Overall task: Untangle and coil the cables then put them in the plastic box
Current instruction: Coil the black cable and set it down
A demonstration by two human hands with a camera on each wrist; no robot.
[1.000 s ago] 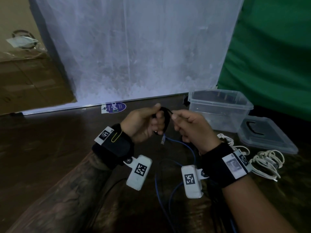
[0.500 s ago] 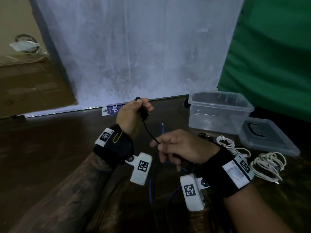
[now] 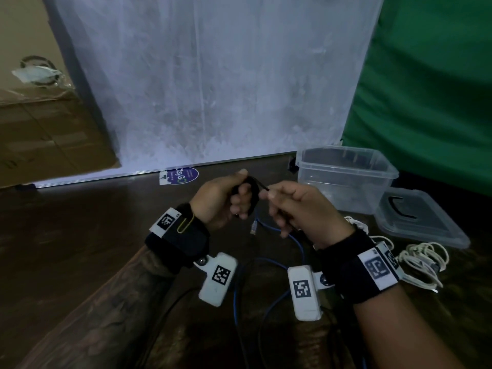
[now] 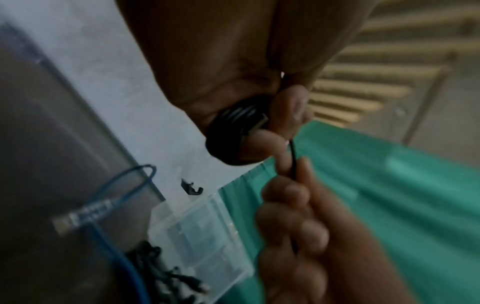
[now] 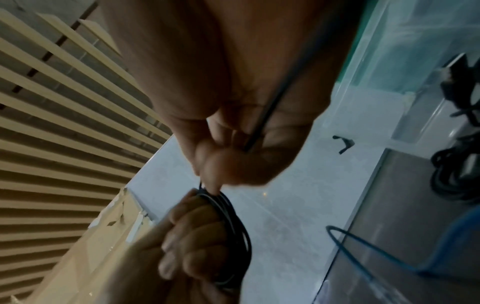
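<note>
My left hand grips a small coil of thin black cable wound round its fingers, above the dark wooden table. The coil shows under the left thumb in the left wrist view. My right hand pinches the loose run of the same black cable right beside the coil. A blue cable with a clear plug lies on the table below the hands. A clear plastic box stands open at the right, nothing visible inside.
The box lid lies flat to the right of the box. A bundle of white cable lies near my right wrist. A white board stands behind, green cloth at right, cardboard at left.
Half a second ago my right hand was down near the table, drawing the black cable out. It has come back up to the left hand, laying another turn on the coil.
</note>
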